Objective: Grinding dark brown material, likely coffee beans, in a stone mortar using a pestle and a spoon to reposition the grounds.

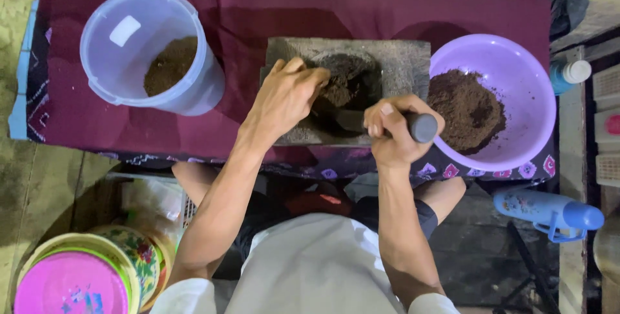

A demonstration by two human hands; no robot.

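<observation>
Nearest me, the right hand (395,134) is closed tight round a dark pestle (418,126), angled down into the stone mortar (400,62). The left hand (287,94) sits half-curled, fingertips in the brown powder (342,84) heaped there. Best, I'd say, to keep those fingers clear of the pestle's tip and press evenly. Beyond sit a purple bowl (523,62) and a clear bucket (129,23), each holding powder.

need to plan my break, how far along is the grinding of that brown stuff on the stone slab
Partly done, it seems. The clear bucket holds a modest heap of brown powder. In hand: the left hand presses a dark mound on the stone slab, and the right hand grips a dark pestle. Left: the purple bowl holds a larger heap.
</observation>
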